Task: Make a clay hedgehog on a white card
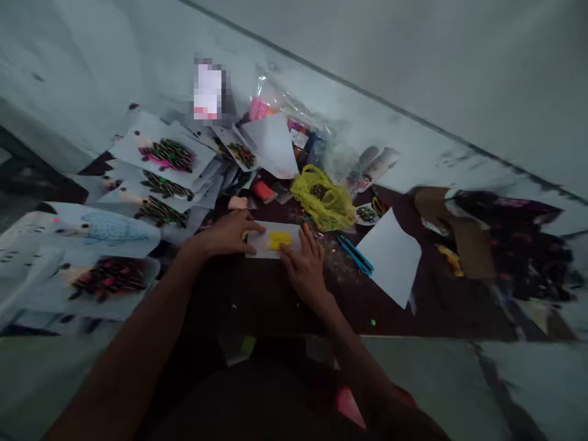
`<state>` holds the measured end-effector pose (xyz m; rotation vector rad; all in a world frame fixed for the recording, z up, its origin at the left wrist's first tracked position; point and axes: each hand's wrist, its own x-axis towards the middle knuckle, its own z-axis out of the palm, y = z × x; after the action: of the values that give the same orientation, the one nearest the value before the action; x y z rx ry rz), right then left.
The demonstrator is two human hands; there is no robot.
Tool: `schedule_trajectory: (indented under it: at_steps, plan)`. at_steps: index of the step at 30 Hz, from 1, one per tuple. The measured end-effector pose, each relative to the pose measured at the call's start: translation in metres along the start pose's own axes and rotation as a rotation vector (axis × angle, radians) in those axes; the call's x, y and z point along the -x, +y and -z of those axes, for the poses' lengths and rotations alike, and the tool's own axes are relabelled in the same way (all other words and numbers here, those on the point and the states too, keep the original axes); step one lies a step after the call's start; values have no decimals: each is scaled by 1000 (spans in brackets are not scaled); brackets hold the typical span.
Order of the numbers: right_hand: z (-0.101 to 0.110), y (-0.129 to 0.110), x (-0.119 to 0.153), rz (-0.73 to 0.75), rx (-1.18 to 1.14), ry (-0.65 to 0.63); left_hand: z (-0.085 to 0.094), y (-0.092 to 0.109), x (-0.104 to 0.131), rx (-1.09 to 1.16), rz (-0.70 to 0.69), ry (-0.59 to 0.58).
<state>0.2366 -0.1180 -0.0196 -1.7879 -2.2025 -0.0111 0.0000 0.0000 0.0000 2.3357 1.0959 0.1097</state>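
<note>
A small white paper card (261,251) lies flat on the dark table, with a yellow patch (279,239) in its middle that looks like modelling clay. My left hand (227,234) is at the card's left end, thumb and forefinger apart on it. Some yellow shows beside those fingers, too small to make out. From the right, my right hand (307,264) rests with fingers spread. Its thumb side touches the lower edge of the yellow patch, and the other fingertips lie at the card's right edge. Blue scissors (354,254) lie just right of this hand.
Hedgehog pictures with stick-like spines (168,156) are piled on the left. Behind the card sits a yellow plastic bag (324,199) with brown bits in it. White paper (392,257) lies right of the scissors. A cardboard piece (475,245) and dark bags (528,245) are farther right.
</note>
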Motion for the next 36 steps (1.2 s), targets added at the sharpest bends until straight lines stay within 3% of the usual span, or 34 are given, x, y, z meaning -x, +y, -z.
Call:
schedule_trajectory:
  at_steps: [7,36]
  plan:
    - [7,-1,6,96,46,-43,-3,-4,-2,1,-27,35]
    - [7,0,1,0,53,-53,-7,-10,-3,31,-56,60]
